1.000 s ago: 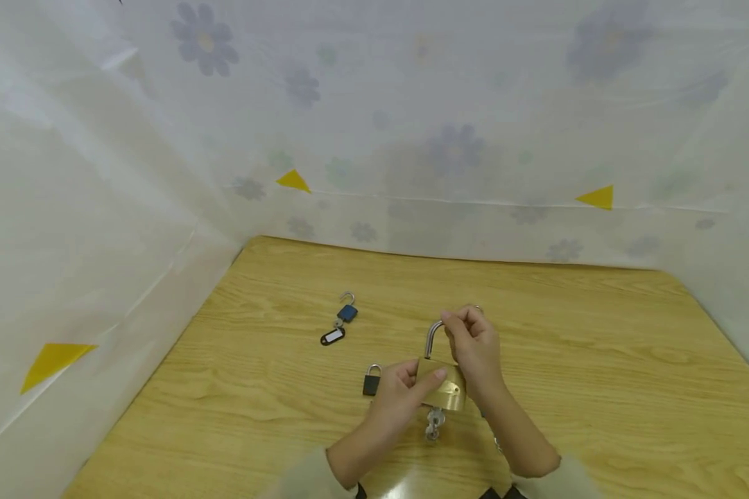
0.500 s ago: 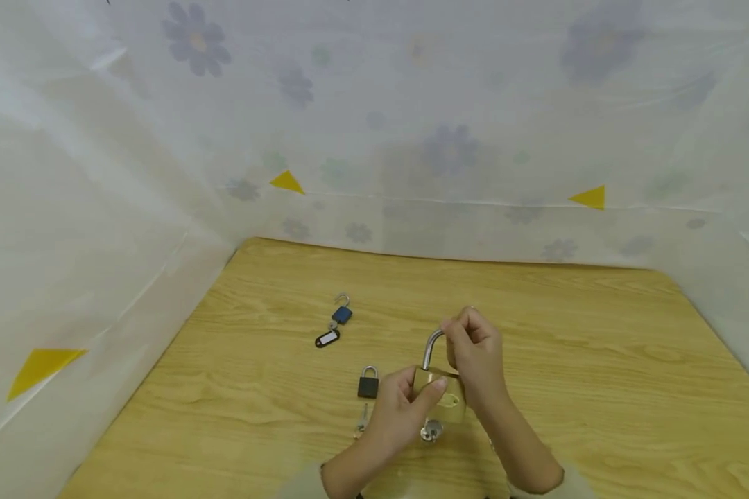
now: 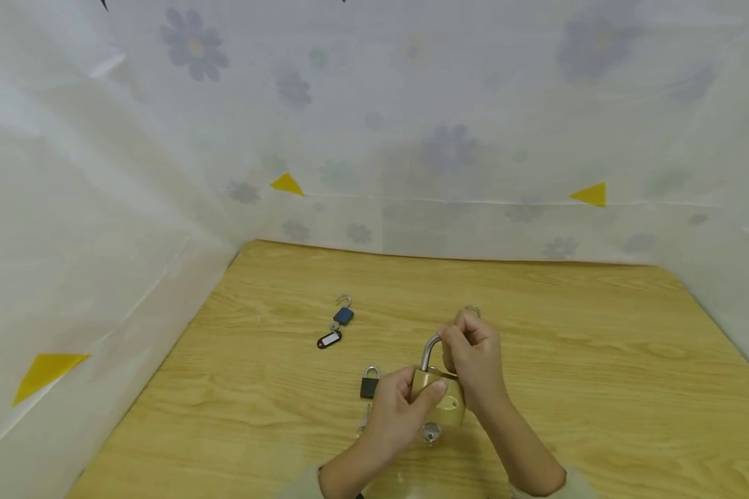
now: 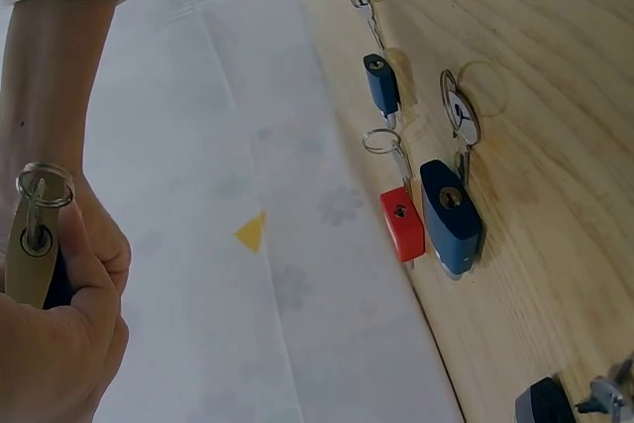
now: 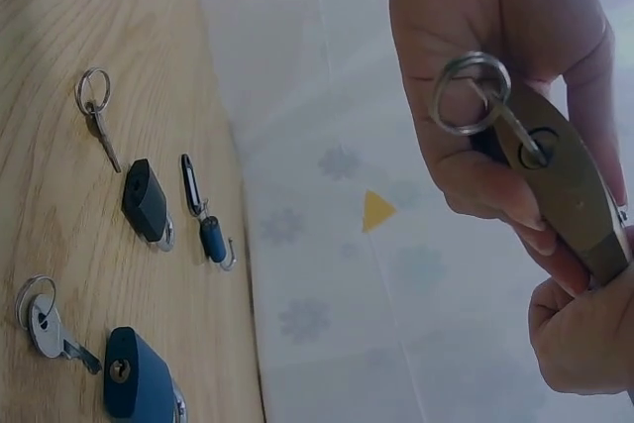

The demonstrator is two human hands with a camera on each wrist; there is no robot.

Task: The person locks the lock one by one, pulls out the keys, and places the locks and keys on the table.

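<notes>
My left hand (image 3: 396, 416) grips the body of a large brass padlock (image 3: 452, 414) above the table, thumb across its front. With bent fingers my right hand (image 3: 477, 353) pinches the raised steel shackle (image 3: 428, 352) at its top; the shackle's right end is hidden behind that hand. A key (image 3: 432, 434) hangs below the body. In the right wrist view, the key sits in the keyhole in the padlock's (image 5: 575, 185) underside, with a split ring (image 5: 439, 96) on it. The left wrist view also shows this underside of the padlock (image 4: 30, 269).
On the wooden table (image 3: 599, 360) lie an open blue padlock (image 3: 344, 316) with key and black tag (image 3: 329, 339), and a black padlock (image 3: 368, 388) beside a key. A red padlock (image 4: 402, 227) and two blue ones lie near loose keys (image 4: 463, 118). White sheets (image 3: 474, 104) enclose the table.
The brass padlock has sunk slightly and tilted, and the keys beneath it show less. Both hands keep their hold on it. The head view has shifted a little.
</notes>
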